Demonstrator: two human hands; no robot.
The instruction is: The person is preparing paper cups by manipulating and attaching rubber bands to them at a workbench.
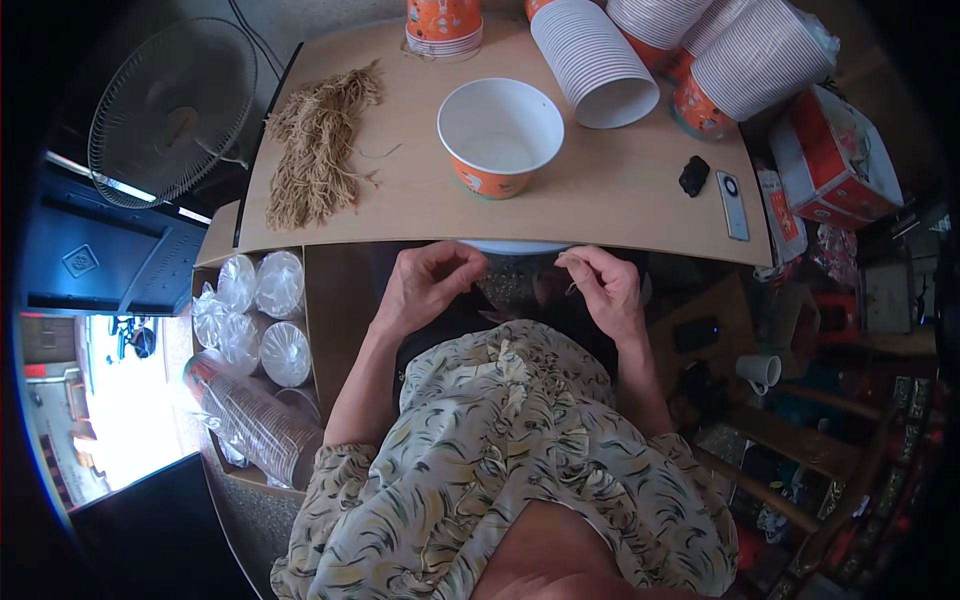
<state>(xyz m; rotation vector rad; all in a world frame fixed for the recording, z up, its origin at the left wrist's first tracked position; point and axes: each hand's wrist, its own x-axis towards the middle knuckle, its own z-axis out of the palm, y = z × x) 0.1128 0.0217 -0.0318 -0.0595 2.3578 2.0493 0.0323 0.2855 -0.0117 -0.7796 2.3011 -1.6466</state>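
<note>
Your left hand (428,285) is curled loosely just below the near edge of the counter (620,190), fingertips pinched together; what they grip is too small to tell. Your right hand (605,285) is half closed too, thumb and forefinger pinching a thin strand (572,290) of tan fibre. Between your hands, below the counter edge, sits a small clear bag (510,285) with dark contents. On the counter, the white paper bowl (500,135) stands upright, with a bundle of tan strings (318,150) to its left.
</note>
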